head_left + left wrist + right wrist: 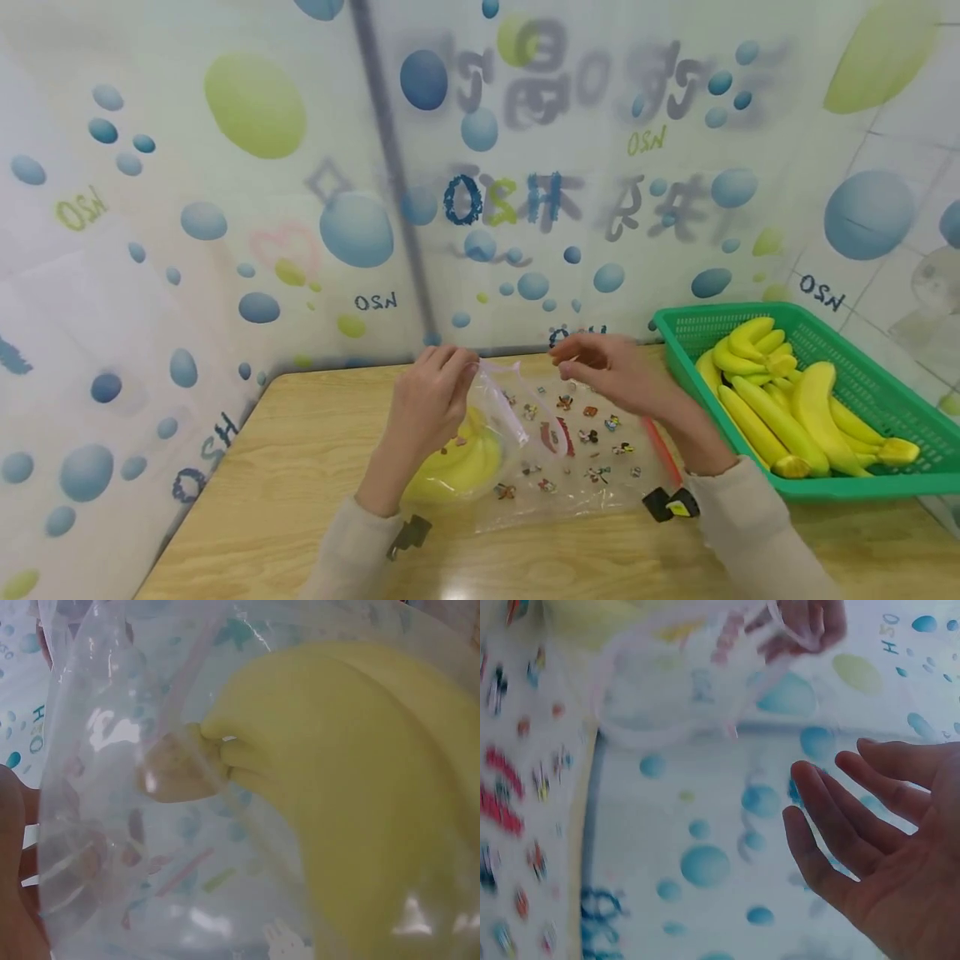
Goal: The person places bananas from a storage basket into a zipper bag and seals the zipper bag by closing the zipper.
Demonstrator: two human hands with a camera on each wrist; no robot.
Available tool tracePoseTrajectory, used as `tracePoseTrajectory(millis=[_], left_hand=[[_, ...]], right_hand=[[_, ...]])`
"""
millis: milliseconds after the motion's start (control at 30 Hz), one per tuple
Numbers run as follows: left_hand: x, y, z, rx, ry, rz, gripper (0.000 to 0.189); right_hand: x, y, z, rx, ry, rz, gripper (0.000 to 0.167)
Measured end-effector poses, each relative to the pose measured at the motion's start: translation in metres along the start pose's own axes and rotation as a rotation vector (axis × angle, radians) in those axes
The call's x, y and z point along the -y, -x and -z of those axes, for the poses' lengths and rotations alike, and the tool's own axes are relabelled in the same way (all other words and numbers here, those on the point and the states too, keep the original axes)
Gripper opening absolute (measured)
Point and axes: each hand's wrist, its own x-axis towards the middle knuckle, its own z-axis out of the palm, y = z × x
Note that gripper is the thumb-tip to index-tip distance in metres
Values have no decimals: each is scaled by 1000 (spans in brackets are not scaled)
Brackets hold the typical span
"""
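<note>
My left hand [431, 396] pinches the upper edge of a clear zip bag with a pink-lilac strip [513, 412] along its gaping mouth. Inside that bag lies a bunch of yellow bananas [468, 467]; the left wrist view shows its brownish stem end [180, 769] through the plastic. My right hand [611, 375] hovers to the right of the bag's mouth, fingers loosely bent and apart, holding nothing. Beneath it, a second clear bag [577, 479], printed with small cartoon figures and edged in red, lies flat on the wooden table [315, 450].
A green plastic basket [678, 342] stands at the right, holding several bananas [813, 408], some near its front rim. Behind the table hangs a whitish sheet [480, 275] with blue and green dots. Black clips [660, 504] sit by the sleeves.
</note>
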Motion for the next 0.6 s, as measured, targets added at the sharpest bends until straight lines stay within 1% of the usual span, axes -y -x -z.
tracePoseTrajectory(millis=[100,200,333,400,467,600], left_hand=[[1,0,1,-7,-1,0,15],[2,0,1,-6,-2,2,15],[3,1,2,-1,-6,11,13],[3,2,2,1,-10,14,13],[3,2,2,3,-9,17,12],[4,2,3,5,-7,17,12]], right_hand=[[-5,2,34,-14,122,-70,22],[-19,3,70,-22,221,-142,26],[-51,8,113,-37,263,-227,28],[-70,14,130,-40,289,-267,30],[-87,21,143,-27,338,-318,32],[-110,34,164,31,520,-415,36]])
